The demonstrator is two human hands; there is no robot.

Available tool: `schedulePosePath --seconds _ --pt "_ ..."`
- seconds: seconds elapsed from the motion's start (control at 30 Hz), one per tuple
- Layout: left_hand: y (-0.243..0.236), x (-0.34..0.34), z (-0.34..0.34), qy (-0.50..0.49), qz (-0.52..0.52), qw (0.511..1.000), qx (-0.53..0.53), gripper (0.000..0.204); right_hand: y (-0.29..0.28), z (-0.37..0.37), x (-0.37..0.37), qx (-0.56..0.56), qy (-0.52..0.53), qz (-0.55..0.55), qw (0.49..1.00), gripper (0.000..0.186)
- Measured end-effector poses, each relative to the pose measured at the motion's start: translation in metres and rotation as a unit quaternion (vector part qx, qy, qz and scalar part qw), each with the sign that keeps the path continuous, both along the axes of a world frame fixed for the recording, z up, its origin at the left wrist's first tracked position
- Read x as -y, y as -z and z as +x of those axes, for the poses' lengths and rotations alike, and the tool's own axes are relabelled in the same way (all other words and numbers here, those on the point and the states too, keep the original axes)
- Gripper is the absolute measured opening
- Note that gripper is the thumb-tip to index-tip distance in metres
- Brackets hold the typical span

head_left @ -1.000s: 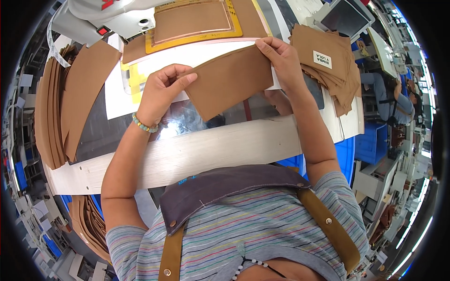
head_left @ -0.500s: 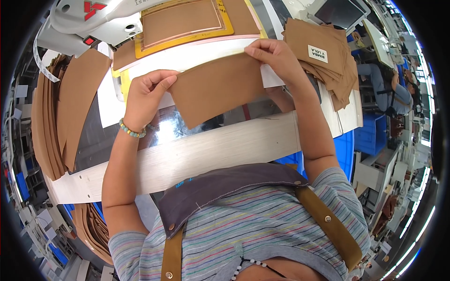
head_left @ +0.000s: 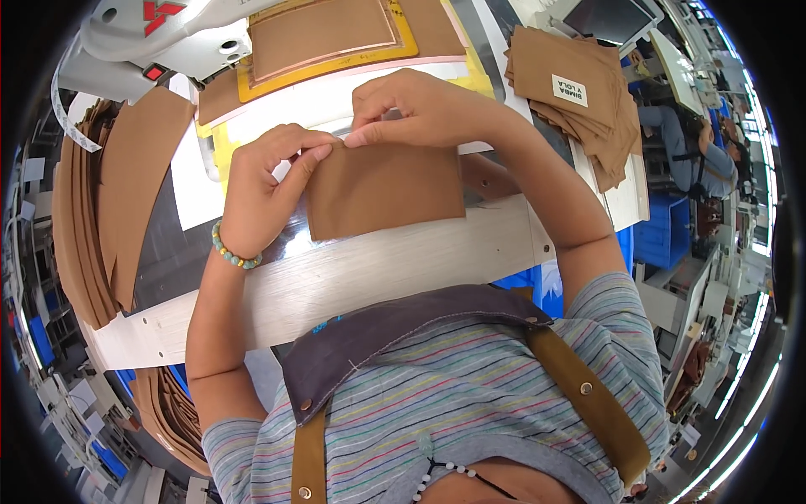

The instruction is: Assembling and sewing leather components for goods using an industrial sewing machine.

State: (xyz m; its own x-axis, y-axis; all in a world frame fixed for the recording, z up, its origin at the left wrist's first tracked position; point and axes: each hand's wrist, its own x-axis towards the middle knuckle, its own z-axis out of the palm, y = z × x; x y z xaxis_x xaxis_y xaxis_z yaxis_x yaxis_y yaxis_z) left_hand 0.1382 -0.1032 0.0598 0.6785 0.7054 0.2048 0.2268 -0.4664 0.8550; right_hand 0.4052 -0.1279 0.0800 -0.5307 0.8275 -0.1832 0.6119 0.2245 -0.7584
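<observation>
workshop machinery and clutter curve round a pale wooden workbench, its near edge facing the person. along the left edge stands a bunch of long, curved brown panels; at the far left corner is the body of a white machine with a red switch. next comes the left hand, a bead bracelet at its wrist, thumb and forefinger pinching the upper left corner of a rectangular brown piece held over the middle of the near edge. the right hand has just come leftward along the top border, from the far end it gripped earlier, and now pinches right beside the left fingertips; so both grips meet at one corner and the right end goes unheld. against the earlier frame, the piece's lower border lies more level and overlaps the wooden front strip. behind the hands, at the far edge, lies a yellow frame around brown material. towards the right edge sits a pile of brown pieces with a white label on top, a dark-screened monitor beyond it at the far right corner.
</observation>
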Motion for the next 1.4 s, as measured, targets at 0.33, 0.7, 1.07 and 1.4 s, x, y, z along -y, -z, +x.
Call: schedulePosePath --seconds 0.33,0.7,1.07,1.4 --pt "0.011 -0.005 -0.006 -0.101 -0.099 0.99 0.025 0.016 0.006 0.019 0.015 -0.035 0.112 -0.021 0.993 0.037" --pt "0.025 -0.025 -0.014 -0.107 -0.272 0.948 0.122 0.028 0.013 0.046 0.029 -0.024 0.197 -0.009 0.98 0.03" --pt "0.021 -0.027 -0.008 -0.031 -0.313 0.94 0.135 0.05 0.036 0.064 0.024 -0.1 0.231 -0.017 0.968 0.031" --pt "0.029 -0.026 -0.01 -0.116 -0.354 0.924 0.083 0.021 0.029 0.07 0.025 -0.069 0.188 -0.038 0.979 0.025"
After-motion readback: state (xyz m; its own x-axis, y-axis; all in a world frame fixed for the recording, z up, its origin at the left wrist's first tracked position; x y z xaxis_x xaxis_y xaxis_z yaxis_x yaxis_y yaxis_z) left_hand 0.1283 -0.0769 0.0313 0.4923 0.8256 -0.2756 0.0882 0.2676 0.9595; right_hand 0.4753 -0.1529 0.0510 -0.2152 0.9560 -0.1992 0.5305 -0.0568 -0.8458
